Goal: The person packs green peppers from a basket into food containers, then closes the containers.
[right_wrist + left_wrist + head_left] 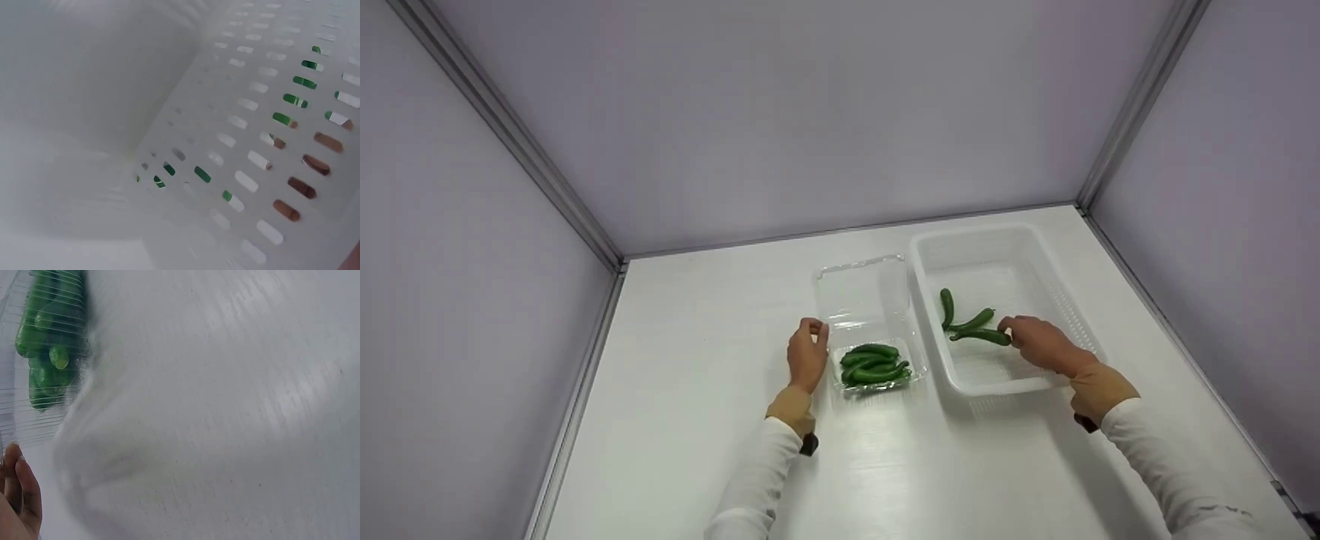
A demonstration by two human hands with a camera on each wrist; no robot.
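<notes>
Right hand [1039,343], right of centre, pinches a cucumber [981,337] in the basket [997,247]; a loose grip could drop it. Left hand [808,354] holds the clamshell [864,296].

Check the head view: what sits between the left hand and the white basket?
The clear clamshell box, lid open, holding green cucumbers, lies between the left hand and the white basket. The head view shows it.

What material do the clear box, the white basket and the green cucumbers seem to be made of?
Clear box: thin, glossy transparent plastic; ribbed, table visible through it.
White basket: matte opaque plastic, moulded slots in its wall.
Cucumbers: smooth, shiny, uniformly green; possibly plastic imitations, cannot tell.
</notes>
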